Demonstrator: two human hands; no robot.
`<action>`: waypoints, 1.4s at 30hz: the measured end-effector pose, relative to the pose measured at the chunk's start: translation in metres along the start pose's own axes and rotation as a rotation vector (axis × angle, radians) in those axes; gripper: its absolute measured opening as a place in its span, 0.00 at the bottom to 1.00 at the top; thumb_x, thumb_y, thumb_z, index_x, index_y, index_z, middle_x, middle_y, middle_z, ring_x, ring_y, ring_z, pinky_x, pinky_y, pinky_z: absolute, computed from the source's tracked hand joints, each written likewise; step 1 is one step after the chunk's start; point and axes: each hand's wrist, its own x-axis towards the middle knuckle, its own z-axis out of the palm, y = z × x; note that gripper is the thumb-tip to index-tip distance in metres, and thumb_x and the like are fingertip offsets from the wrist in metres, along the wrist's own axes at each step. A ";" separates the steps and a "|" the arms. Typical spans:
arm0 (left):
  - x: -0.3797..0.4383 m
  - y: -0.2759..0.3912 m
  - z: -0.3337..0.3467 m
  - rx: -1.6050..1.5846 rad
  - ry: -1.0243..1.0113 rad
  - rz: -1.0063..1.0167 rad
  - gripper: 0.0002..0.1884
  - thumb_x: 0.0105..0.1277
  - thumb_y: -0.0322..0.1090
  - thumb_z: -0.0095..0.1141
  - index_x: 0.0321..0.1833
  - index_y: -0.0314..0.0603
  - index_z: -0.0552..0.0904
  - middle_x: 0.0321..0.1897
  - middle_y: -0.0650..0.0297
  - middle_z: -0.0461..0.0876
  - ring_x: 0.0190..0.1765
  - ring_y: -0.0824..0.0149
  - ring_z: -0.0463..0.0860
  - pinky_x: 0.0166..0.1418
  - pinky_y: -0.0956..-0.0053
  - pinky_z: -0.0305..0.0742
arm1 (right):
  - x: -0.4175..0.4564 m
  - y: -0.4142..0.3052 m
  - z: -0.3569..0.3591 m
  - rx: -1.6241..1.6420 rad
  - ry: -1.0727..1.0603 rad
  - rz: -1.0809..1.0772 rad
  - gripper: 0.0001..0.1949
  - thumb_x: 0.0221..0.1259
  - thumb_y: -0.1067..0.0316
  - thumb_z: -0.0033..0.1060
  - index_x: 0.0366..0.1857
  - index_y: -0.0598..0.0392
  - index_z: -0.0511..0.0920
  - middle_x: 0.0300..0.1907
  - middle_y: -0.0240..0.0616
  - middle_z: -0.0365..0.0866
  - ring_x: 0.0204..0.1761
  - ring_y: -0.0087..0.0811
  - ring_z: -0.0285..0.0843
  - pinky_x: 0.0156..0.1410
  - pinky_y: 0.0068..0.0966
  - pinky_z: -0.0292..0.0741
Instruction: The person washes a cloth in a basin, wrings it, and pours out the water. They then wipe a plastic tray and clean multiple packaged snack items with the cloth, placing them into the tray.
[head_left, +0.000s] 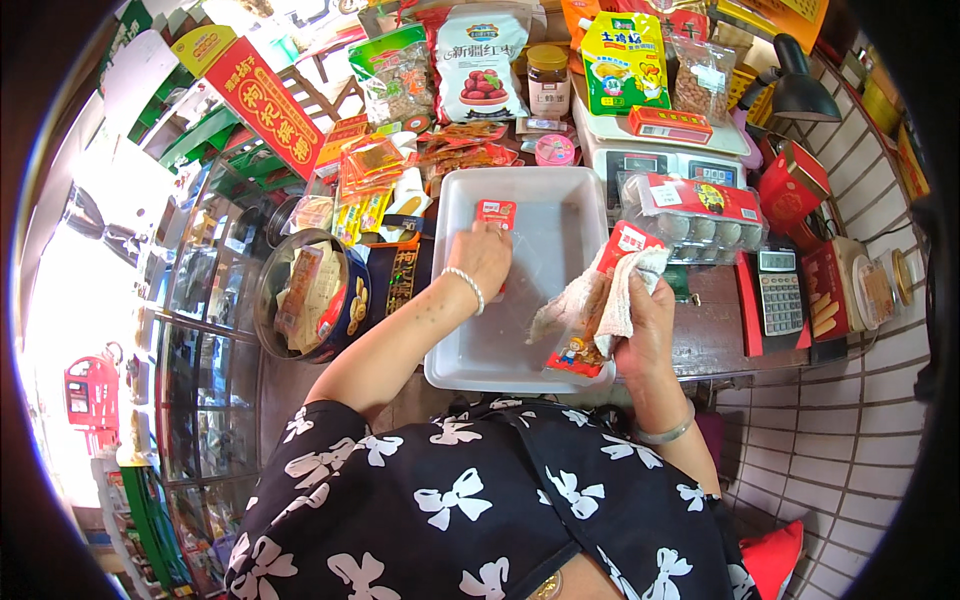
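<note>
A translucent white plastic tray (525, 352) lies before me. Inside its left part my left hand (482, 259) is on a red snack packet (496, 215), whose top shows above the fingers; a bit of red shows below the hand. My right hand (646, 319) holds a pale terry cloth (637, 281) together with a long, partly clear snack packet (576, 356) with red ends, over the tray's right edge. The cloth drapes around the packet's middle and hangs to the left. The left fingertips are partly hidden by the hand itself.
Left stands a round tin (352, 300) with packets inside, near piled snack packets (371, 165). Behind the tray are a red-date bag (480, 67) and a honey jar (548, 82). Scales (667, 142), an egg carton (694, 214), a calculator (780, 292) and a desk lamp (802, 90) are right.
</note>
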 end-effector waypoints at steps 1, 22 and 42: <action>-0.007 0.003 0.002 0.061 0.046 0.062 0.19 0.56 0.45 0.58 0.49 0.45 0.79 0.55 0.52 0.75 0.58 0.57 0.75 0.49 0.64 0.74 | 0.001 0.000 -0.001 0.004 -0.005 0.000 0.09 0.64 0.68 0.56 0.45 0.57 0.75 0.39 0.32 0.81 0.38 0.22 0.79 0.44 0.23 0.77; -0.006 0.011 0.046 -0.180 0.138 -0.107 0.12 0.66 0.38 0.47 0.43 0.38 0.78 0.42 0.51 0.79 0.40 0.52 0.81 0.40 0.58 0.76 | -0.001 0.001 0.006 -0.008 -0.023 0.008 0.11 0.65 0.66 0.56 0.46 0.57 0.75 0.40 0.33 0.81 0.39 0.25 0.80 0.45 0.25 0.78; -0.101 0.051 -0.067 -1.317 0.569 0.134 0.11 0.54 0.34 0.67 0.29 0.37 0.77 0.22 0.61 0.79 0.22 0.70 0.79 0.27 0.76 0.73 | -0.003 0.009 0.043 -0.430 -0.073 -0.372 0.17 0.69 0.56 0.50 0.25 0.57 0.74 0.21 0.25 0.72 0.22 0.14 0.63 0.25 0.18 0.60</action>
